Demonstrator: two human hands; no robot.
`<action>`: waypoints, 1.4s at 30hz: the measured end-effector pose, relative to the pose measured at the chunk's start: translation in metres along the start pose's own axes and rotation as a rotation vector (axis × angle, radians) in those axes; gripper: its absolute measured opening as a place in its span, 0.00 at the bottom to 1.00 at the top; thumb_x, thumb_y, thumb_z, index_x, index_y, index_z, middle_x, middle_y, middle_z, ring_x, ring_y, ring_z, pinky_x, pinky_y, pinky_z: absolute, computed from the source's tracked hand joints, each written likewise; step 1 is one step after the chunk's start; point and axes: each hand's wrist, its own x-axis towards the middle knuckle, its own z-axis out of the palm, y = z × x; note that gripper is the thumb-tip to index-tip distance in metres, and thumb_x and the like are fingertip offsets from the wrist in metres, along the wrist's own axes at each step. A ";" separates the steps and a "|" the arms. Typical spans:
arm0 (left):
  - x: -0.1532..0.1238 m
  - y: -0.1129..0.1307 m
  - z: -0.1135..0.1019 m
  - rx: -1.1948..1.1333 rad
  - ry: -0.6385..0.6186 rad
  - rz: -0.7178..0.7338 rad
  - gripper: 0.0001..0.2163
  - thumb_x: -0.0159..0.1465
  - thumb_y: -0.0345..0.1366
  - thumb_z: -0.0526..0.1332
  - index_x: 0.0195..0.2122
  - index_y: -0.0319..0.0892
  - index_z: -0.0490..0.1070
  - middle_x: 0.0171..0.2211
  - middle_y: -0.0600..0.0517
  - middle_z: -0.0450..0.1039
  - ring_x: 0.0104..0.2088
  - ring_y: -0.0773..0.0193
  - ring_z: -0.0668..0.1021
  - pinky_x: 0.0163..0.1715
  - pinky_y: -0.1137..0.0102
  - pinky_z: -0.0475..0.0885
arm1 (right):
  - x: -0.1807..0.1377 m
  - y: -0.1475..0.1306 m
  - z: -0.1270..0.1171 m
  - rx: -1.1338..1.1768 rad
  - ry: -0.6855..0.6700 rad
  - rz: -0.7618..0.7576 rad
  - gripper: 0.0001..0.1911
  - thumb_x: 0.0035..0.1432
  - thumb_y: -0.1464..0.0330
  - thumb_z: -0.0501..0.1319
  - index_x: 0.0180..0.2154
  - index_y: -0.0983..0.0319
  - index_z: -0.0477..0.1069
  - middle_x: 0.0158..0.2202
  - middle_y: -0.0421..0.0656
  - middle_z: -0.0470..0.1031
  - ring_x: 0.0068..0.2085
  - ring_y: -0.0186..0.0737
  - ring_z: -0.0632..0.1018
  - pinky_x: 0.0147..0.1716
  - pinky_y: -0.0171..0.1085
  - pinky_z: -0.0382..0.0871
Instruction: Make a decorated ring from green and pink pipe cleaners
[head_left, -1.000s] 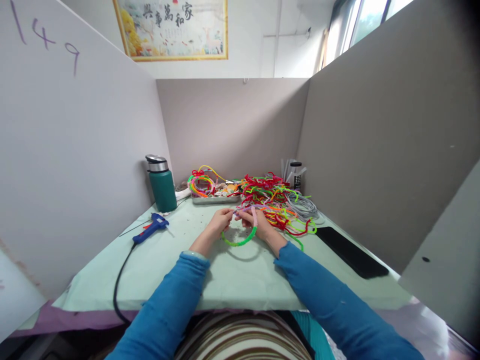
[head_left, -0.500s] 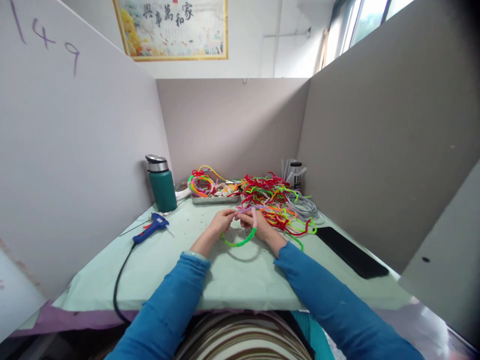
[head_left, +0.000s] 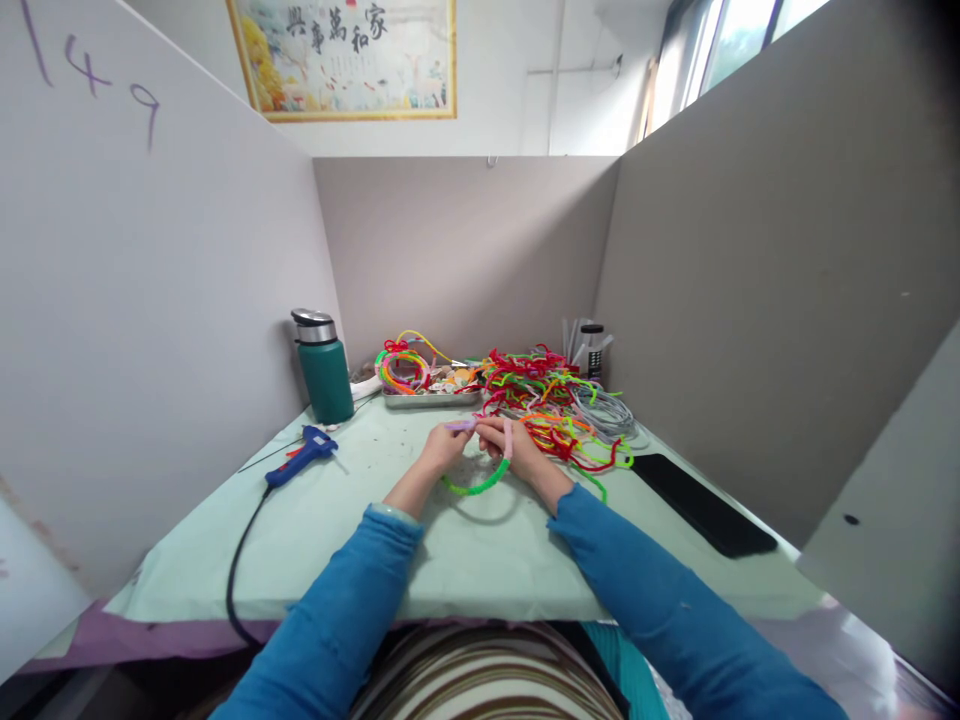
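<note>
Between my hands hangs a ring wrapped in pipe cleaner (head_left: 480, 489), green along its lower curve and pale pink on the right. My left hand (head_left: 445, 447) is closed on the ring's upper left part, where a purple pipe cleaner (head_left: 460, 426) shows over the fingers. My right hand (head_left: 510, 447) pinches close beside it, at the top of the ring near the pink stretch. The fingertips of both hands nearly meet. What exactly lies between them is too small to make out.
A tangled heap of coloured pipe cleaners (head_left: 536, 385) lies behind my right hand, beside coiled grey wire (head_left: 607, 412). Further back is a metal tray (head_left: 431, 400) with wrapped rings (head_left: 403, 370). At left are a green bottle (head_left: 325, 375) and blue glue gun (head_left: 304, 458); at right, a black phone-like slab (head_left: 701, 505).
The purple pipe cleaner has swung from the right hand's side to the left, over my left fingers. My left hand has shifted slightly; the ring stays nearly in place.
</note>
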 end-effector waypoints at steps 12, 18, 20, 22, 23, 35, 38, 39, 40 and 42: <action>0.000 0.000 0.000 -0.047 -0.059 -0.214 0.15 0.55 0.44 0.57 0.19 0.39 0.63 0.12 0.60 0.54 0.14 0.75 0.57 0.16 0.75 0.50 | -0.001 -0.001 0.001 -0.220 0.055 0.014 0.21 0.48 0.52 0.60 0.23 0.65 0.68 0.17 0.38 0.65 0.17 0.28 0.62 0.15 0.30 0.52; -0.001 0.000 0.000 -0.160 -0.147 -0.277 0.16 0.56 0.47 0.58 0.20 0.39 0.62 0.12 0.61 0.52 0.12 0.76 0.54 0.14 0.75 0.47 | 0.002 0.003 -0.001 -0.167 0.119 -0.033 0.20 0.46 0.53 0.61 0.30 0.64 0.68 0.18 0.36 0.64 0.18 0.29 0.62 0.16 0.30 0.54; -0.003 0.004 -0.001 -0.226 -0.171 -0.289 0.14 0.57 0.45 0.57 0.23 0.39 0.63 0.13 0.61 0.54 0.11 0.77 0.54 0.13 0.75 0.46 | 0.001 0.003 -0.001 -0.143 0.108 -0.037 0.19 0.47 0.53 0.61 0.29 0.64 0.68 0.17 0.35 0.63 0.17 0.29 0.61 0.16 0.31 0.52; -0.005 0.008 -0.002 -0.295 -0.172 -0.299 0.13 0.58 0.44 0.58 0.25 0.40 0.63 0.15 0.60 0.58 0.12 0.77 0.55 0.13 0.76 0.46 | 0.000 0.003 -0.001 -0.125 0.100 -0.032 0.19 0.47 0.53 0.61 0.28 0.64 0.67 0.17 0.35 0.63 0.17 0.28 0.61 0.16 0.31 0.51; -0.006 0.009 -0.003 -0.326 -0.173 -0.307 0.12 0.58 0.44 0.58 0.26 0.40 0.62 0.16 0.59 0.59 0.12 0.77 0.55 0.13 0.76 0.46 | 0.000 0.003 -0.001 -0.115 0.093 -0.032 0.19 0.47 0.53 0.61 0.28 0.64 0.67 0.17 0.35 0.63 0.17 0.29 0.61 0.16 0.31 0.51; -0.007 0.012 -0.012 -0.535 -0.260 -0.382 0.14 0.55 0.44 0.62 0.26 0.38 0.63 0.17 0.57 0.60 0.13 0.77 0.57 0.12 0.77 0.48 | -0.002 -0.002 0.000 -0.095 0.046 -0.025 0.20 0.46 0.52 0.62 0.28 0.64 0.68 0.18 0.36 0.63 0.19 0.29 0.61 0.18 0.31 0.51; -0.008 0.015 -0.013 -0.568 -0.262 -0.413 0.13 0.54 0.43 0.63 0.27 0.38 0.63 0.16 0.58 0.59 0.12 0.77 0.56 0.12 0.77 0.49 | -0.001 0.002 -0.002 -0.081 0.032 -0.038 0.20 0.47 0.52 0.61 0.29 0.64 0.68 0.19 0.36 0.63 0.19 0.29 0.61 0.18 0.31 0.51; -0.008 0.015 -0.014 -0.583 -0.271 -0.425 0.12 0.54 0.42 0.63 0.27 0.38 0.64 0.16 0.58 0.59 0.12 0.78 0.55 0.12 0.77 0.49 | 0.000 0.004 -0.003 -0.078 0.024 -0.042 0.19 0.48 0.53 0.61 0.30 0.63 0.68 0.20 0.36 0.64 0.19 0.29 0.61 0.18 0.31 0.51; -0.008 0.015 -0.014 -0.598 -0.283 -0.439 0.12 0.54 0.41 0.62 0.27 0.38 0.64 0.16 0.58 0.59 0.12 0.78 0.55 0.12 0.77 0.49 | 0.000 0.005 -0.003 -0.075 0.017 -0.046 0.19 0.48 0.53 0.61 0.30 0.63 0.68 0.20 0.36 0.64 0.19 0.28 0.60 0.18 0.31 0.51; -0.007 0.015 -0.015 -0.622 -0.309 -0.472 0.11 0.54 0.41 0.62 0.27 0.38 0.63 0.16 0.59 0.58 0.11 0.78 0.54 0.12 0.77 0.48 | 0.001 0.007 -0.004 -0.073 0.004 -0.053 0.19 0.48 0.53 0.61 0.31 0.63 0.68 0.21 0.36 0.64 0.19 0.28 0.61 0.17 0.31 0.51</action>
